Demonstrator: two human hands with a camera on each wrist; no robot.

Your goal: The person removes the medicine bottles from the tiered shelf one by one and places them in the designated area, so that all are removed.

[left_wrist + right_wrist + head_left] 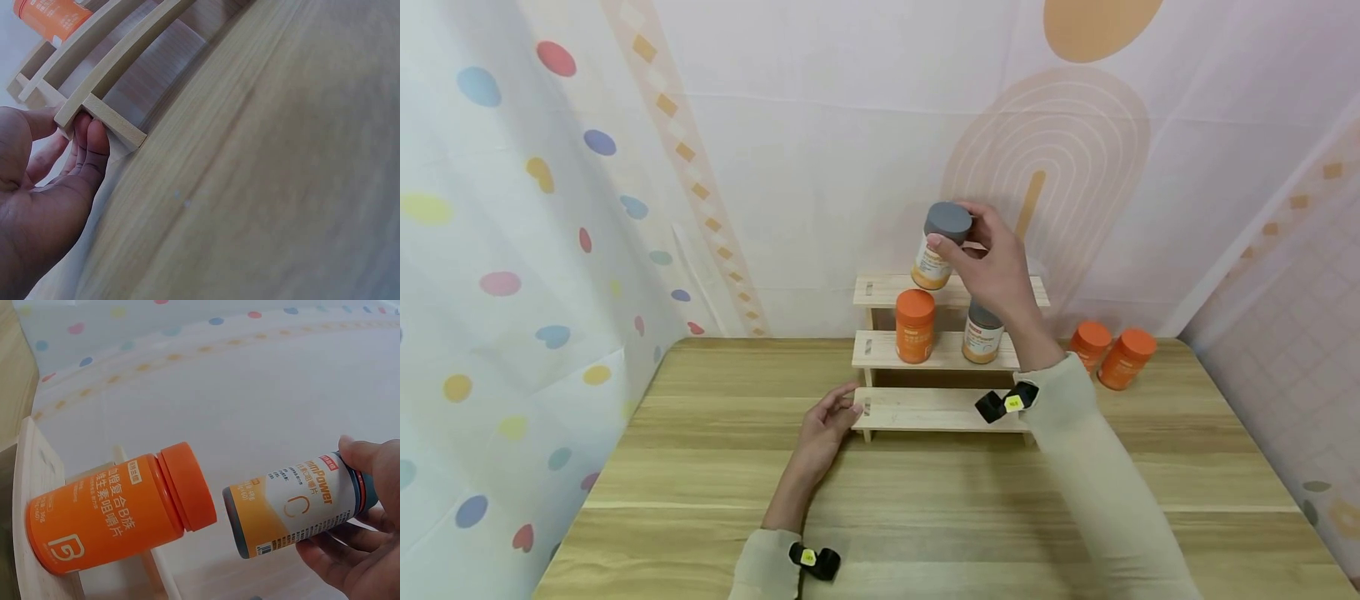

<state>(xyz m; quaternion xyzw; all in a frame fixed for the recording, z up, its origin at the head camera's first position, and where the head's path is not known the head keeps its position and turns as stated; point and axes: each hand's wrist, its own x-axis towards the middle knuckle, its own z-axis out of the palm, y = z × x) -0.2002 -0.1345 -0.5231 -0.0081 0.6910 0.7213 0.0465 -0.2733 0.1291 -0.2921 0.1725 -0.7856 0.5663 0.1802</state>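
My right hand [1000, 262] grips a grey-capped vitamin bottle [932, 260] round its upper part. The bottle, slightly tilted, overlaps the top tier in the head view; its white and yellow label [300, 500] shows in the right wrist view. My left hand [823, 429] pinches the left end of the lowest board on a three-tier wooden rack [925, 408], with fingertips [97, 134] under the board. An orange vitamin bottle [914, 327] stands on the middle tier, left of a second grey-capped bottle [982, 340], whose top is partly hidden by my right hand.
Two more orange bottles, a nearer one [1124, 360] and one partly behind my sleeve [1091, 340], stand on the wooden table [925, 517] right of the rack. A patterned cloth [820, 167] hangs behind the rack and along both sides.
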